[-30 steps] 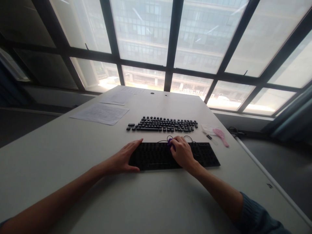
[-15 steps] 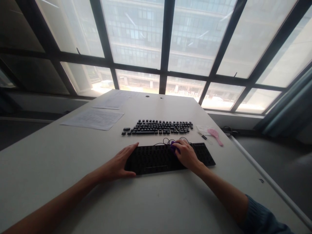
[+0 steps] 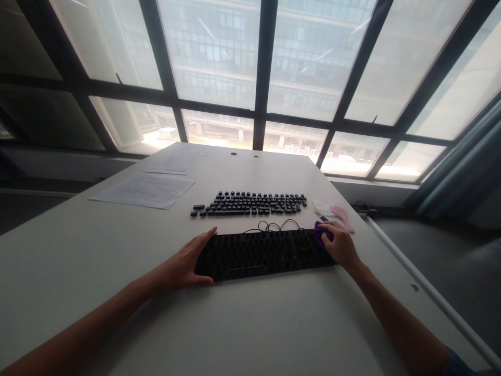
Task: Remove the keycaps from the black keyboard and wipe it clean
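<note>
A black keyboard base (image 3: 254, 256) with its keycaps off lies across the white table in front of me. Its left end is gripped by my left hand (image 3: 188, 263), thumb at the near edge and fingers at the far edge. My right hand (image 3: 341, 244) is closed on a bunched purple cloth (image 3: 318, 235), pressed on the base's upper right part. Beyond the base, loose black keycaps (image 3: 254, 203) stand in rows shaped like a keyboard. A thin black cable (image 3: 263, 225) curls along the far edge of the base.
Beside my right hand lie a pink hairbrush (image 3: 340, 211), a small tool with a dark handle (image 3: 323, 218) and a clear plastic bag (image 3: 319, 205). Printed sheets (image 3: 143, 191) lie on the table (image 3: 250, 329) at the left. Tall windows (image 3: 215, 57) rise behind it.
My right hand has moved right with the purple cloth, from the middle of the keyboard base to its right end. My left hand stays on the left end. The view has shifted slightly.
</note>
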Action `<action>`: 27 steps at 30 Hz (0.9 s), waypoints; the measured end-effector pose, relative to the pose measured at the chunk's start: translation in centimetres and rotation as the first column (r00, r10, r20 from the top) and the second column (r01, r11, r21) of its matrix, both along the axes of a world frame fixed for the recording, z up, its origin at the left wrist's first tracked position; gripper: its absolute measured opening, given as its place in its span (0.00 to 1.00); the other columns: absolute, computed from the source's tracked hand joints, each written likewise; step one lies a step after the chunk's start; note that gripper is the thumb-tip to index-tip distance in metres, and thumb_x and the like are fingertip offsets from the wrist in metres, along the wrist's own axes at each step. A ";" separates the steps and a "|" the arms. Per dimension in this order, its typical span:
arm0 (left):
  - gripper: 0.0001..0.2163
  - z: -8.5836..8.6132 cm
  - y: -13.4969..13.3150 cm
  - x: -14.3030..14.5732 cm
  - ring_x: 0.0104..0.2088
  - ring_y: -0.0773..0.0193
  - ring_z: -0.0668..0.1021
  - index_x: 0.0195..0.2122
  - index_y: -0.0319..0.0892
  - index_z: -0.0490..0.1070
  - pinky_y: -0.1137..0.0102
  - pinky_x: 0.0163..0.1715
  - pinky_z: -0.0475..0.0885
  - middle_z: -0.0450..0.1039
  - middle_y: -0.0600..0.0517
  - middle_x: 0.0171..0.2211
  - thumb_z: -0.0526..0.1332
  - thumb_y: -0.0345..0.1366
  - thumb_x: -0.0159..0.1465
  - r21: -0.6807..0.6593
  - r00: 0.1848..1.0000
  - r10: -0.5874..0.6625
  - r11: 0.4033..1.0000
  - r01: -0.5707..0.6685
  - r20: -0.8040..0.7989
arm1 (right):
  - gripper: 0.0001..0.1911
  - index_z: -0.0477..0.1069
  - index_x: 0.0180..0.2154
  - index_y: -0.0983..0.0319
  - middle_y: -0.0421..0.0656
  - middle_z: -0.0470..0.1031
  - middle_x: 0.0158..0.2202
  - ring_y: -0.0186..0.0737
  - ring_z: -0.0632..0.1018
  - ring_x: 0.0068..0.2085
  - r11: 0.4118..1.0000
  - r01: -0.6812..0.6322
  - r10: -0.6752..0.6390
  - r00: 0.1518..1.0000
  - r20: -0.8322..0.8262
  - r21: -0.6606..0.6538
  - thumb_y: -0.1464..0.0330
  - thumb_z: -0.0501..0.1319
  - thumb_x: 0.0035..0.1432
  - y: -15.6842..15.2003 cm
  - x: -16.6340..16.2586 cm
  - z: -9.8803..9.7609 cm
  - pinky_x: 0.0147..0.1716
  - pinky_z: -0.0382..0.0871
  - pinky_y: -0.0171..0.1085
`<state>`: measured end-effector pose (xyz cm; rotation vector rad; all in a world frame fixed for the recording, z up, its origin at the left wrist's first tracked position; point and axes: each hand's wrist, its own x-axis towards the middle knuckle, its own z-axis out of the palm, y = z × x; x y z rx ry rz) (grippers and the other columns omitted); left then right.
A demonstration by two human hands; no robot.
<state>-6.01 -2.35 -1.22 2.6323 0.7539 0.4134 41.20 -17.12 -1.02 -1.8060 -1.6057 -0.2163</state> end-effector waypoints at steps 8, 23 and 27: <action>0.54 -0.1 0.1 -0.2 0.66 0.39 0.60 0.72 0.51 0.30 0.47 0.63 0.62 0.50 0.39 0.69 0.69 0.53 0.56 0.016 1.000 0.009 1.000 -0.009 0.007 | 0.17 0.77 0.48 0.57 0.46 0.75 0.50 0.49 0.73 0.51 0.962 -0.252 0.254 0.967 0.011 -0.104 0.74 0.58 0.59 0.0 -4.2 -0.3 0.54 0.69 0.49; 0.53 -0.2 0.2 -0.1 0.67 0.39 0.59 0.72 0.50 0.29 0.47 0.64 0.59 0.47 0.38 0.70 0.68 0.52 0.58 0.009 1.000 -0.014 1.000 0.014 -0.005 | 0.16 0.77 0.49 0.59 0.48 0.74 0.51 0.52 0.72 0.52 0.996 -0.033 0.037 0.998 0.047 -0.084 0.68 0.59 0.60 0.5 -1.2 -1.3 0.55 0.66 0.52; 0.53 -0.3 0.3 -0.1 0.67 0.38 0.59 0.72 0.50 0.29 0.46 0.64 0.59 0.47 0.37 0.70 0.68 0.52 0.57 0.017 1.000 -0.020 1.000 0.020 0.000 | 0.18 0.75 0.51 0.58 0.49 0.72 0.54 0.52 0.71 0.53 0.988 -0.063 0.074 0.994 0.077 -0.143 0.66 0.59 0.60 0.3 -1.5 -0.7 0.55 0.65 0.52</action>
